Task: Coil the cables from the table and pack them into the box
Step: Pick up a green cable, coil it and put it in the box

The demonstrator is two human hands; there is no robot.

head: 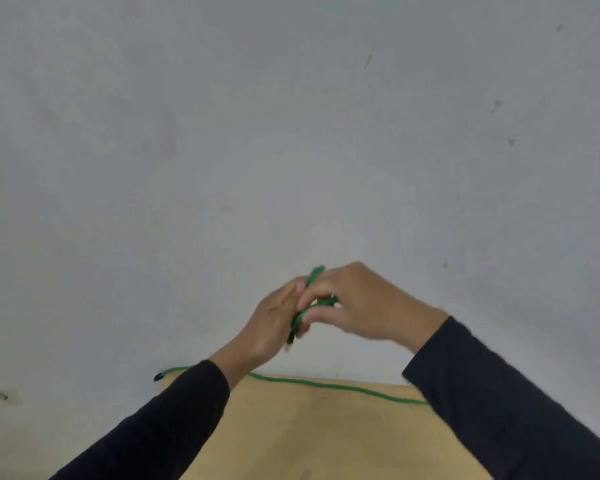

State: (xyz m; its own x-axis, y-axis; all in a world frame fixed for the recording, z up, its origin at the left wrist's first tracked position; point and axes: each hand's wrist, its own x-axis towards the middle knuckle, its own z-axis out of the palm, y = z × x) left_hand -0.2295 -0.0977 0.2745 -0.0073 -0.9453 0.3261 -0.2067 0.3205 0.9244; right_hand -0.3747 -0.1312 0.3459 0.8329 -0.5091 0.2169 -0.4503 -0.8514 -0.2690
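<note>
Both arms in dark sleeves raised fwd, converging at centre, left hand (274, 317) edge-on w/ fingers curled shut, right hand (357, 303) arched over it, fingertips pinched closed, hands touching, wrists bare, motion-blurred

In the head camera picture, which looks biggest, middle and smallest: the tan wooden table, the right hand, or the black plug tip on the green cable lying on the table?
1. Tan wooden table, biggest by far.
2. Right hand; it is raised nearer the camera, so it may look bigger than it really is.
3. Black plug tip of the green cable, smallest.
</note>
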